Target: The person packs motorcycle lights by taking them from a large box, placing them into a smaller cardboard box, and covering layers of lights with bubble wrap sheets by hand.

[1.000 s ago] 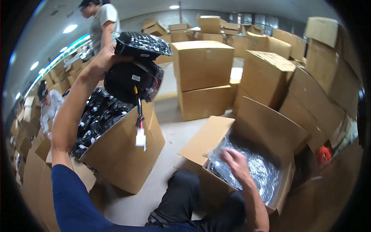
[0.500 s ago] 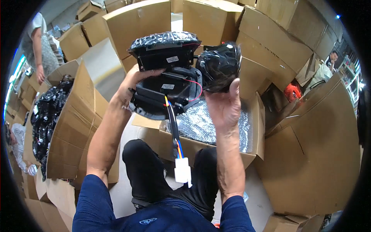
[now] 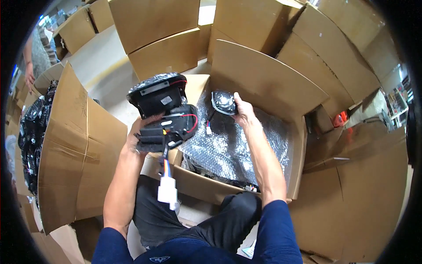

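Observation:
My left hand (image 3: 137,134) is closed round two stacked black plastic housings, held above the near left corner of the open carton. The upper housing (image 3: 163,100) has a clear-wrapped outer side and a pale label. Red wire shows on the lower housing (image 3: 178,125), and a bundle of coloured wires hangs from it to a white connector plug (image 3: 167,191). Over the carton, my right hand (image 3: 244,112) grips a round black unit (image 3: 224,102) with a shiny, glassy-looking front. A thin lead with a small white plug (image 3: 209,130) dangles from this unit. What kind of devices these are, I cannot tell.
Bubble wrap (image 3: 228,147) covers the contents of the open carton (image 3: 206,185) before my knees. Left of me, a tall carton (image 3: 83,145) holds several black wrapped items (image 3: 33,136). More cartons (image 3: 162,53) stand behind and right. A person (image 3: 39,57) stands far left.
My right hand has moved away from the housings, bringing the round unit over the bubble wrap. My left hand and its two housings sit lower and farther left. The view has shifted too.

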`<state>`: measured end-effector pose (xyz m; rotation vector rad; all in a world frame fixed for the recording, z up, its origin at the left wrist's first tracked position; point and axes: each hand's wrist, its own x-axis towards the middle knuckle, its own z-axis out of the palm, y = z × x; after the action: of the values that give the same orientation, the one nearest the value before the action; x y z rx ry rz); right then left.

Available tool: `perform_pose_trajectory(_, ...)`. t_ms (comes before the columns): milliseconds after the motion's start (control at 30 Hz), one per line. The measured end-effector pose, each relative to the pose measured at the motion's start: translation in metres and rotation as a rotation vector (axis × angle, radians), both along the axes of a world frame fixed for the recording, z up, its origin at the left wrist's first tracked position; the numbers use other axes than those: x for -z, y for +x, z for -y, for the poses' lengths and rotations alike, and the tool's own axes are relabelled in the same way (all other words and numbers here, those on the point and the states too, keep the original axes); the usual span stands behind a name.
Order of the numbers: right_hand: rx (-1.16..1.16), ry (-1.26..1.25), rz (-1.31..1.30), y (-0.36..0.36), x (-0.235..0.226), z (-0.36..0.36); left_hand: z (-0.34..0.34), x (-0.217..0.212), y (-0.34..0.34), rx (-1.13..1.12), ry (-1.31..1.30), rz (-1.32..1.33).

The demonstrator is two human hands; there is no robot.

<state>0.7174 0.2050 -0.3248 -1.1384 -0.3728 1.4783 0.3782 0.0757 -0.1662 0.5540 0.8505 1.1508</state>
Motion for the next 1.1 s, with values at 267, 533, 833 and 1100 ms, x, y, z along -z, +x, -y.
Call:
perform_pose_trajectory(267,-0.123,0.301,0.665,-0.041,0.085,-0.031,-0.024,0.027,-0.028,-0.009,0.08,-0.071)
perform_pose_trajectory(533,-0.084,0.397,1.521,-0.036,0.075,-0.022,-0.02,0.028,-0.007,0.07,-0.061,-0.132)
perform_pose_trajectory(833,-0.632,0.342,0.202,-0.048,-0.037,0.067,-0.018,0.048,0.004,0.437,-0.164,0.007)
perform_pose_trajectory(1100,-0.783,0.332,-0.811,-0.055,-0.076,0.124,-0.002,0.057,0.067,0.977,-0.133,0.025)
